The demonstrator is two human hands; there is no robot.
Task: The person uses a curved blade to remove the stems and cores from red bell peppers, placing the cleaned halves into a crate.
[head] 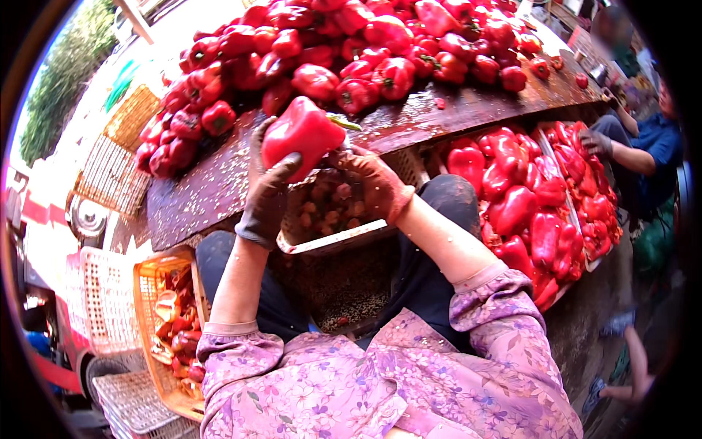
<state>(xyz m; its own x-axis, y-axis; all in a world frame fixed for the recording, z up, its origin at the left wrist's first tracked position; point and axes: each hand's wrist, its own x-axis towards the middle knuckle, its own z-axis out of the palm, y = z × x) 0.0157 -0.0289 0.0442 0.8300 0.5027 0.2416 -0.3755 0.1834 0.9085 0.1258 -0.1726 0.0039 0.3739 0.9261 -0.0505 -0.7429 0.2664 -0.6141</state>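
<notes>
My left hand (267, 189), in a dark work glove, grips a large red bell pepper (301, 137) with its green stem pointing right. Beside that stem is my right hand (375, 178), in a reddish-stained glove, its fingers curled; what it holds there is mostly hidden. Between my knees, below both hands, sits a plastic crate (323, 241) with pepper cores in it. Behind the hands a heap of whole red peppers (315, 82) lies on a wet wooden table (192, 197) strewn with pale seeds.
At my right stand crates of red peppers (515, 211). An orange crate (145, 329) with pepper scraps is at my left, near white plastic crates (107, 302) and a wicker-like basket (112, 175). A gloved co-worker (652, 142) sits at the far right.
</notes>
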